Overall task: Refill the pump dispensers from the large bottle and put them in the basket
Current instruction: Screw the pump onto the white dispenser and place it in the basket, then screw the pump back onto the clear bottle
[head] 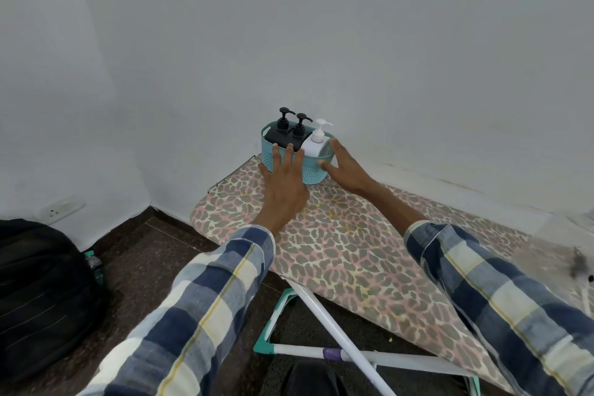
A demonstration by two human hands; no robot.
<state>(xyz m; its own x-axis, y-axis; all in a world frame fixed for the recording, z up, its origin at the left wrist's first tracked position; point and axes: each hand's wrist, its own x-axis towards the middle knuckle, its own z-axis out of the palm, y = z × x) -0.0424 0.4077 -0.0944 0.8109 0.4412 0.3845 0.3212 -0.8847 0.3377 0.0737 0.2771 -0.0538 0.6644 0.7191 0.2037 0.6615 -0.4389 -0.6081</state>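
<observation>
Dispensers, two black point(291, 130) and one white point(316, 141), already stand in the teal basket point(313, 173) on the ironing board point(347, 251). Both hands, left point(284, 185) and right point(345, 167), press spread fingers against its sides. No large bottle shows; the task looks nearly finished.

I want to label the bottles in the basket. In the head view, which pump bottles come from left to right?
Left to right: first black pump bottle → second black pump bottle → white pump bottle, all standing in the blue basket.

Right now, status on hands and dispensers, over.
Both hands open, left hand and right hand flat against the basket. Two black dispensers and white dispenser upright inside. Nothing in the way.
</observation>
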